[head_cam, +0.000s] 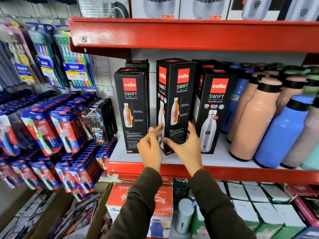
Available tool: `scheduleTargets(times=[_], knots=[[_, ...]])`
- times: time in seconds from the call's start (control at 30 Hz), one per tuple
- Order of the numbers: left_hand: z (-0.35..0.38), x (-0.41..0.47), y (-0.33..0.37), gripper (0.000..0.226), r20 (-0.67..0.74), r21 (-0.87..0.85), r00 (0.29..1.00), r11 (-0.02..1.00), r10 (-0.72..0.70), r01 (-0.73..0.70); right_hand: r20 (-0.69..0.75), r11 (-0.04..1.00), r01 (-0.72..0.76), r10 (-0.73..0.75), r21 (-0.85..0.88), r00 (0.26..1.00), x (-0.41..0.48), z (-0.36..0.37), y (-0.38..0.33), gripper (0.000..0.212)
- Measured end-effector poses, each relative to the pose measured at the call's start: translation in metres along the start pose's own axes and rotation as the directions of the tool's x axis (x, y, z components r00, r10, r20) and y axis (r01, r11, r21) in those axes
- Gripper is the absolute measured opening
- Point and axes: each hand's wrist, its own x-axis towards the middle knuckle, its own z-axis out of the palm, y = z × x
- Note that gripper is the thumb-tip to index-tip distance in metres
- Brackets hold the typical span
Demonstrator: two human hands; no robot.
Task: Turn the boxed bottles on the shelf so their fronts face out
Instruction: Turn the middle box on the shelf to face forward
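Three black Cello Swift bottle boxes stand in the front row on the white shelf board. The left box shows its cutaway-bottle side. The right box shows its front with a steel bottle picture. The middle box is turned corner-out, two faces showing. My left hand touches its lower left face with the fingertips. My right hand wraps its lower right edge, thumb across the front. More black boxes stand behind.
Loose peach bottles and blue bottles crowd the shelf's right side. Toothbrush packs hang on the left wall. A red shelf lip runs overhead. Boxes and a grey bottle fill the shelf below.
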Motion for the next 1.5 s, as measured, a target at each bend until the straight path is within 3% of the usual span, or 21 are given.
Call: scheduleTargets(times=[0.27,0.43,0.53,0.87,1.1,1.5], knots=[[-0.012,0.007,-0.010,0.035,0.123,0.081,0.981,0.983,0.151,-0.162,0.013,0.998,-0.031,0.031,0.048,0.999,0.002,-0.011,-0.005,0.080],[-0.012,0.022,-0.019,0.045,0.221,0.207,0.974,0.973,0.053,-0.100,0.096,0.997,-0.025,0.018,0.070,0.995,0.003,-0.012,-0.003,0.091],[-0.014,0.026,-0.021,0.044,0.236,0.179,0.972,0.983,0.007,-0.050,0.161,1.000,0.012,-0.015,0.020,0.987,0.004,-0.012,-0.004,0.091],[-0.013,0.022,-0.023,0.043,0.245,0.179,0.959,0.965,0.142,-0.189,0.248,0.994,0.077,-0.057,-0.072,0.967,0.005,-0.007,0.006,0.074],[-0.005,0.018,-0.031,0.047,0.163,0.192,0.980,0.970,0.115,-0.146,0.249,0.991,0.031,0.003,-0.131,0.969,0.012,-0.003,0.012,0.069],[-0.004,0.018,-0.036,0.049,0.153,0.270,0.982,0.951,0.111,-0.150,0.220,0.995,0.011,0.011,-0.097,0.975,0.012,0.002,0.020,0.064]])
